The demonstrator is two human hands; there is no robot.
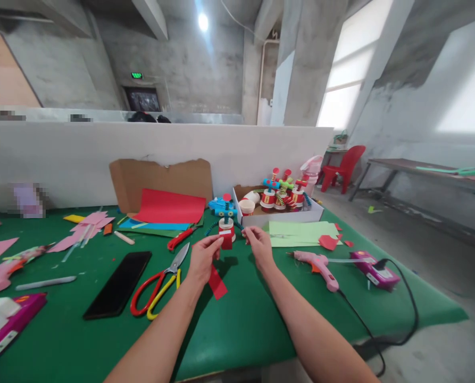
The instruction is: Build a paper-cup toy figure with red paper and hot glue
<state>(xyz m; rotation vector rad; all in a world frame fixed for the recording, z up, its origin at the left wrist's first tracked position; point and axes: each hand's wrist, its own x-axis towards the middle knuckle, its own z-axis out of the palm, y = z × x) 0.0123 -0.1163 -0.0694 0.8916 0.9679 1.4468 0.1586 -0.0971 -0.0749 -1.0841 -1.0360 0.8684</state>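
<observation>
Red paper [226, 243] is pinched between the thumb and fingers of our left hand [203, 256], just in front of a small cup figure [226, 223] standing at twelve o'clock. Our right hand [260, 246], apart from the left, has its fingertips at the end of the figure's dark coiled arm [238, 227].

By our judgement the build is well along: the cup body, coiled arms and a red disc [226, 197] on top are in place. We cannot tell whether the blue part [216, 205] behind is joined on. The paper, we think, is what is left to fix, and a red strip [218, 283] lies loose at six o'clock. At one o'clock, similar figures [268, 200] stand in a white box [281, 217], looking more complete.

Green cloth [241, 330] offers its widest stretch between our forearms, down to the table's edge at six. Scissors [180, 259] and a phone [117, 286] bound us at eight, the pink glue gun [319, 266] at four, its cable [359, 313] trailing over the edge. Beyond the figure, a white partition [181, 142] limits our reach.
</observation>
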